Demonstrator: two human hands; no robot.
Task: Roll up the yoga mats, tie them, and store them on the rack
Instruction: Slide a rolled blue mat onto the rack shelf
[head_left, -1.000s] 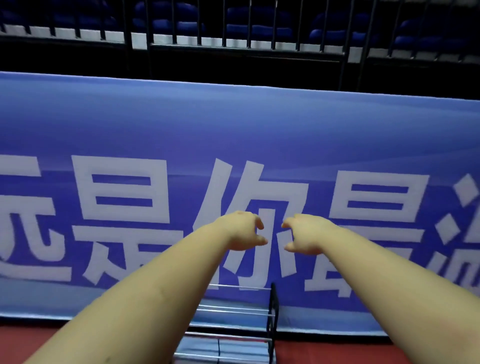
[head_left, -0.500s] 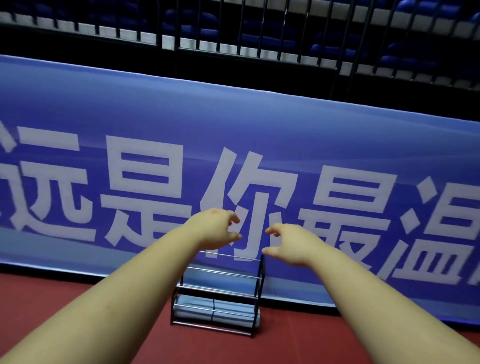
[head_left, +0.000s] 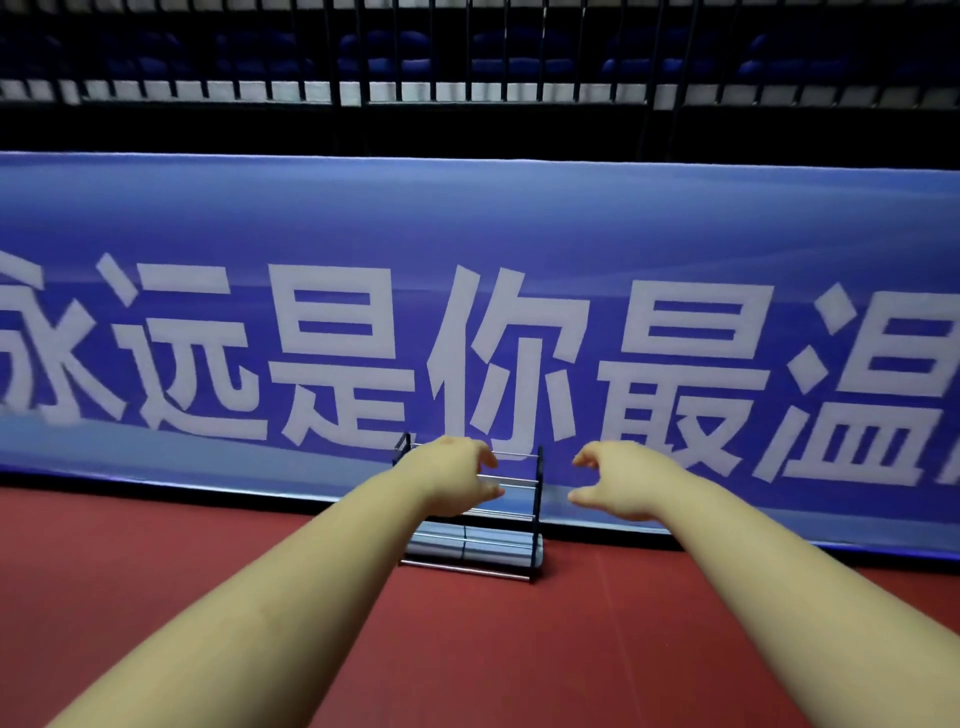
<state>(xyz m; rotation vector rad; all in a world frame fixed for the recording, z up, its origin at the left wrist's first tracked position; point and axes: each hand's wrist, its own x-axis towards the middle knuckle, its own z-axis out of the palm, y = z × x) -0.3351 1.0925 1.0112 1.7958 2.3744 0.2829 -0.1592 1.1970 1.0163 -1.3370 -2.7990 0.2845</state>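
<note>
A small black rack (head_left: 538, 499) with silver rails stands on the red floor against the blue banner. A rolled light-blue yoga mat (head_left: 483, 552) lies on its bottom shelf. Both my arms stretch forward. My left hand (head_left: 451, 480) hovers in front of the rack's left side and hides part of it; its fingers are curled apart and hold nothing. My right hand (head_left: 618, 480) hangs just right of the rack, fingers spread, holding nothing.
A long blue banner (head_left: 467, 218) with large white characters runs across the view behind the rack. Above it are black railings (head_left: 363, 62) and blue seats. Red floor (head_left: 493, 649) spreads in front of the rack.
The view has tilted down and drawn back, so the whole rack and more red floor show. My hands have spread a little further apart.
</note>
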